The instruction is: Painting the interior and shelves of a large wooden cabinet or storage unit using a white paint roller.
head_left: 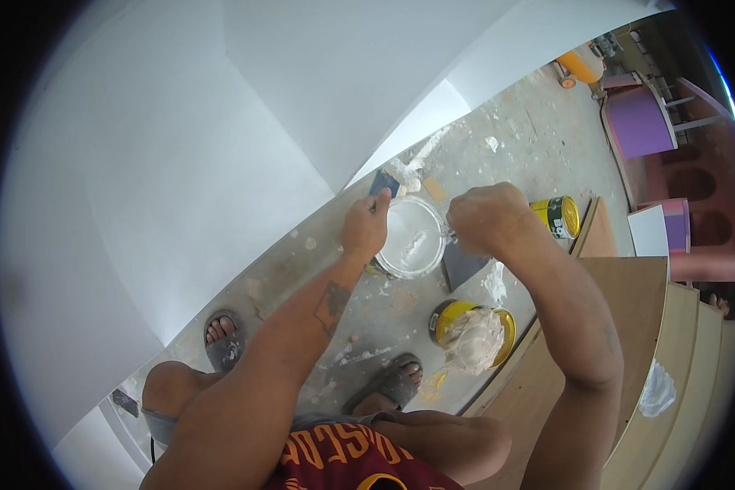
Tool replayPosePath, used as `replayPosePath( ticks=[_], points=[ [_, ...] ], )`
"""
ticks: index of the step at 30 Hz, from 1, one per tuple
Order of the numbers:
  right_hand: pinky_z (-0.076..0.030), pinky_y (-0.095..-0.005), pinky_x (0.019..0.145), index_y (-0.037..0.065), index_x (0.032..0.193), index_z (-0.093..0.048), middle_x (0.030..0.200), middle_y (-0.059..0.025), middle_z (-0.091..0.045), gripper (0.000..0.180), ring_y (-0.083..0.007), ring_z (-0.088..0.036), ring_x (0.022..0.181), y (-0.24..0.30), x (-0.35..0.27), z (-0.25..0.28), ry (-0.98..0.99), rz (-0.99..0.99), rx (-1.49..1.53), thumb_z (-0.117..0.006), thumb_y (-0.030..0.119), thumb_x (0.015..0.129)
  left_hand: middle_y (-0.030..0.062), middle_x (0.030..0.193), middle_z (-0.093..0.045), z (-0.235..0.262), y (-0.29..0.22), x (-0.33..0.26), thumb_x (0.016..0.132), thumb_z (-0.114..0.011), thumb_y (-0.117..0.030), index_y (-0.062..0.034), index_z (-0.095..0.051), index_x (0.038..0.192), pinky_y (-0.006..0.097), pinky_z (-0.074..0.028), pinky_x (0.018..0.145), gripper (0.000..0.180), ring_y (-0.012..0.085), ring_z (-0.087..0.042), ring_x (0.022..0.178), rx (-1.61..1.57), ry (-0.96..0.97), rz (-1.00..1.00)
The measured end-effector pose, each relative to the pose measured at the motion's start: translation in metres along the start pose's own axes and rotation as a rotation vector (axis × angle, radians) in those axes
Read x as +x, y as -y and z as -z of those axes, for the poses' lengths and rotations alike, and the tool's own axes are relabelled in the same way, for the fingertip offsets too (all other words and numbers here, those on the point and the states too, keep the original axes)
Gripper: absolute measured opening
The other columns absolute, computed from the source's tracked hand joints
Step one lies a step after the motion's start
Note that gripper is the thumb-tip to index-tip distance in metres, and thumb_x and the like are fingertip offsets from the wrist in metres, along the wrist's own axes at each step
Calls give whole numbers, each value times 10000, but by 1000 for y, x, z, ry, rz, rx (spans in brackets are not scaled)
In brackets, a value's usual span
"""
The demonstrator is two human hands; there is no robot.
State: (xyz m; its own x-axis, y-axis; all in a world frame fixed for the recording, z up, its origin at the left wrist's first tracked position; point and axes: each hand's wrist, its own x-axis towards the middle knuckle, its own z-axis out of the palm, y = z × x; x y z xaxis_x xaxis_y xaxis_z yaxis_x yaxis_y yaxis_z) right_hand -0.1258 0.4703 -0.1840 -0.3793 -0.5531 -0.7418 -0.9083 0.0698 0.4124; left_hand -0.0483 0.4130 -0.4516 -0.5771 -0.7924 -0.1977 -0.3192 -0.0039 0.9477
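Observation:
My left hand (365, 226) is closed beside the left rim of an open paint bucket (411, 238) with white paste or paint inside. At its thumb tip is a flat dark-blue piece (385, 183), which it seems to pinch, like a scraper blade. On the bucket's right side, my right hand (488, 217) is curled into a fist, knuckles up. A small greyish bit shows by its fingers, but what it grips is hidden. Below this hand a dark grey flat sheet (464, 268) lies next to the bucket.
White angled panels (180, 163) rise at the left. A yellow can (506, 336) with a crumpled, paste-smeared bag stands nearer me; another yellow can (557, 216) is at the right. Wooden boards (608, 327) line the right side. White smears mark the concrete floor (318, 327). Purple and pink structures (641, 121) stand beyond.

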Motion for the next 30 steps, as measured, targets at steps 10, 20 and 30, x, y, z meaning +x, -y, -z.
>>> replayPosePath(
  ticks=[10, 20, 30],
  points=[
    [-571, -386, 863, 77, 997, -752, 1048, -120, -746, 222, -261, -709, 1037, 4, -5, -3, -16, -52, 41, -608, 101, 829, 258, 1050, -671, 15, -24, -14, 1026, -422, -554, 3, -704, 974, 507, -469, 891, 626, 451, -619, 1014, -39, -9, 58],
    [-560, -382, 879, 135, 964, -766, 1046, -76, -748, 233, -236, -699, 1045, 3, 8, -27, -90, -62, -10, -583, 85, 828, 249, 1040, -666, 52, -65, -49, 1028, -399, -566, -4, -696, 961, 508, -476, 880, 639, 450, -622, 1000, -66, -107, -90],
    [-551, -388, 918, 137, 1049, -749, 1133, -73, -732, 259, -250, -686, 1095, 17, 26, -34, 30, -86, -42, -597, 113, 840, 260, 1062, -661, 1, 0, -12, 1028, -404, -563, 11, -679, 974, 516, -481, 895, 639, 457, -624, 1004, 9, -53, 5]
  ],
)
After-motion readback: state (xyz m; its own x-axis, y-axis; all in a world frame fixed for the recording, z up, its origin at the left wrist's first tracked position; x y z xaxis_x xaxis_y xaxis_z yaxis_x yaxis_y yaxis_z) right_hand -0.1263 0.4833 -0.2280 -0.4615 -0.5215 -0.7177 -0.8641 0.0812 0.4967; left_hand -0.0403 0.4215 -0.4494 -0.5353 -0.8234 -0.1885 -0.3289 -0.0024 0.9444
